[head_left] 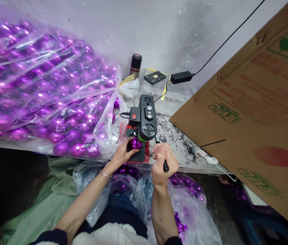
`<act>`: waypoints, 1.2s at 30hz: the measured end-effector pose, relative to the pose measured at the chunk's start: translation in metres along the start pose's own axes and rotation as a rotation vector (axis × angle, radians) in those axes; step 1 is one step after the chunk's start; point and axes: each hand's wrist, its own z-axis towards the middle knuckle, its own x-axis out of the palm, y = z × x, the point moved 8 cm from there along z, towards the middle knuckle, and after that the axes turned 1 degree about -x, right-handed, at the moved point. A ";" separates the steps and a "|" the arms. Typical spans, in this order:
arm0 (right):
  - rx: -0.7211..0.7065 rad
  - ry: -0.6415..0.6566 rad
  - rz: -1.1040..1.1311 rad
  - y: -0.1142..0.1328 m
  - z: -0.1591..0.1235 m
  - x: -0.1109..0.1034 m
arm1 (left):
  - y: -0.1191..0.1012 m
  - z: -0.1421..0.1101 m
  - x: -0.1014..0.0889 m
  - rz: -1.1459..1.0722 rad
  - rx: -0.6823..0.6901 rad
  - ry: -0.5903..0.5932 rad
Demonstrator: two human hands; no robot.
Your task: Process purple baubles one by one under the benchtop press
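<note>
A black bench machine with a red switch stands on the table at the middle of the head view. Under its front end sits a shiny purple mirrored ball, held between the thumb and fingers of my left hand. My right hand is wrapped round the machine's black-gripped lever, to the right of the ball. Below the ball lies a dark base plate on a red mat. The ball's underside is hidden.
A big clear bag of purple balls fills the left. A cardboard box leans in from the right. Behind the machine are a dark bottle, a black pad and a power adapter. Black shreds litter the table.
</note>
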 end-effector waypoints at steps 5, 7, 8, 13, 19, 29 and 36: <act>0.012 0.001 -0.050 -0.003 -0.002 0.000 | 0.000 -0.011 0.003 -0.014 0.058 -0.032; 0.004 -0.001 -0.052 -0.003 -0.004 0.000 | 0.001 -0.011 0.004 -0.019 0.055 -0.044; 0.000 -0.003 -0.049 -0.003 -0.005 0.000 | 0.002 -0.010 0.004 -0.018 0.047 -0.046; -0.023 -0.015 -0.043 -0.008 -0.016 0.001 | 0.004 -0.008 0.005 -0.032 0.036 -0.041; -0.143 -0.056 -0.081 -0.024 -0.043 0.005 | 0.006 -0.010 0.005 -0.017 0.028 -0.049; -0.210 -0.142 -0.055 -0.040 -0.060 0.007 | 0.002 -0.010 0.004 -0.024 0.053 -0.055; -0.203 -0.131 -0.069 -0.041 -0.061 0.007 | 0.002 -0.010 0.004 -0.027 0.039 -0.054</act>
